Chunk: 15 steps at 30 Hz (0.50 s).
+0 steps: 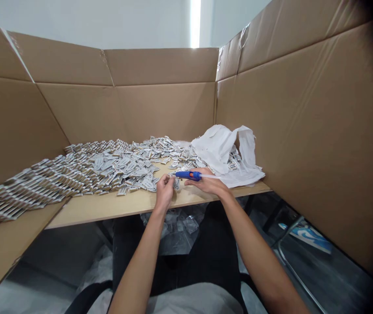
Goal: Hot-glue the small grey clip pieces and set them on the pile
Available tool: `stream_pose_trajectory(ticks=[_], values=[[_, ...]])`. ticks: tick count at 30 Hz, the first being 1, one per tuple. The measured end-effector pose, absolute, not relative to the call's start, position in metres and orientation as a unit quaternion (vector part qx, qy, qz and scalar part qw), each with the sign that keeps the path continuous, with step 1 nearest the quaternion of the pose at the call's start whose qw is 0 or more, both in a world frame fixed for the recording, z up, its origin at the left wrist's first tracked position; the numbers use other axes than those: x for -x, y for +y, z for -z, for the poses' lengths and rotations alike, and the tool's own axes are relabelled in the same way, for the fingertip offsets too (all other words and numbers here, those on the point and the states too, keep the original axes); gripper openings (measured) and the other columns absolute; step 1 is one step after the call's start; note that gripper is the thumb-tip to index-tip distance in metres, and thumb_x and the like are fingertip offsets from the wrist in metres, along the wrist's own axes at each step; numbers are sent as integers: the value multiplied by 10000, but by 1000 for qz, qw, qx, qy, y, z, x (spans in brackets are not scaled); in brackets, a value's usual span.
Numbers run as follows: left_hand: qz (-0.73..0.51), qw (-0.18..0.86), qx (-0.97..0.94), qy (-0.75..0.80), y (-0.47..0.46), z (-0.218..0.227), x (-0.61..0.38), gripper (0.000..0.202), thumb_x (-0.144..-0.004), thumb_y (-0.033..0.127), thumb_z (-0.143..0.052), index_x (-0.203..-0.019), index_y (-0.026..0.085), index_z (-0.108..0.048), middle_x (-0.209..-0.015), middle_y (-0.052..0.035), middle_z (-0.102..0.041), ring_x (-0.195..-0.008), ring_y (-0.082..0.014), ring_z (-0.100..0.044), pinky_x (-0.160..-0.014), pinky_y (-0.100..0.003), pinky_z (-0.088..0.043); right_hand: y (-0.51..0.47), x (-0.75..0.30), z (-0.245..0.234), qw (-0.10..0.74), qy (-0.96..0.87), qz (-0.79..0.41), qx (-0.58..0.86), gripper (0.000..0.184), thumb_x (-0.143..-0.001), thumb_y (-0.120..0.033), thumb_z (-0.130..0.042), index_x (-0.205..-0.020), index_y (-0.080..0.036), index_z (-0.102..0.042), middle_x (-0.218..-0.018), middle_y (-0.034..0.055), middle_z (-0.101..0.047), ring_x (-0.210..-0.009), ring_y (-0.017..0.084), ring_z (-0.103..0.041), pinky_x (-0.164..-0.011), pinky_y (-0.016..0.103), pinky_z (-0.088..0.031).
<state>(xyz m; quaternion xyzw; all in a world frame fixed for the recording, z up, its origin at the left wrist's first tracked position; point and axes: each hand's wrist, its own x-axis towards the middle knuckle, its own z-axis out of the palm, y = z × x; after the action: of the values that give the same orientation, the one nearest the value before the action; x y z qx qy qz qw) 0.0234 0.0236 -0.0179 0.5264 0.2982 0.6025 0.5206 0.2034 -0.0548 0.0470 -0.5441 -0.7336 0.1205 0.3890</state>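
My right hand [207, 184] is wrapped round a blue hot glue gun [189, 175], with a white glue stick [210, 176] coming out of its back. The gun's nozzle points left, at my left hand [165, 188]. Between the fingers of that left hand is a small flat grey piece with cut-out slots [176, 183], pinched near the nozzle. Whether the nozzle touches the piece I cannot tell. Behind both hands lies a loose pile of similar grey pieces [127, 165] on the light wooden table [107, 207].
Neat overlapping rows of pieces [25, 192] run along the left side. A crumpled white bag [217, 144] lies at the back right, with pieces under it. Cardboard walls [163, 104] stand at the back and sides. Clear plastic [179, 231] hangs below the table's front edge.
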Motion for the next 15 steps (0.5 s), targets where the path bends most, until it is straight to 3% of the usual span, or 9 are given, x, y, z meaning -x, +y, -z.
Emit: stream_pose_trajectory(ticks=[4, 15], values=[[-607, 459, -576, 299, 23, 18, -22, 280, -837, 300, -700, -635, 199, -534, -619, 28, -464, -592, -108, -444, -575, -218, -356, -54, -203, -47, 388, -733, -126, 545, 245, -820, -450, -761, -819, -212, -702, -779, -15, -671, -689, 140, -553, -654, 239, -415], [-604, 461, -583, 290, 22, 18, -21, 285, -838, 317, -708, -638, 203, -541, -624, 22, -470, -599, -116, -438, -573, -217, -363, -51, -205, -44, 387, -739, -122, 538, 281, -830, -494, -742, -901, -223, -756, -800, -10, -697, -702, 151, -571, -667, 235, -422]])
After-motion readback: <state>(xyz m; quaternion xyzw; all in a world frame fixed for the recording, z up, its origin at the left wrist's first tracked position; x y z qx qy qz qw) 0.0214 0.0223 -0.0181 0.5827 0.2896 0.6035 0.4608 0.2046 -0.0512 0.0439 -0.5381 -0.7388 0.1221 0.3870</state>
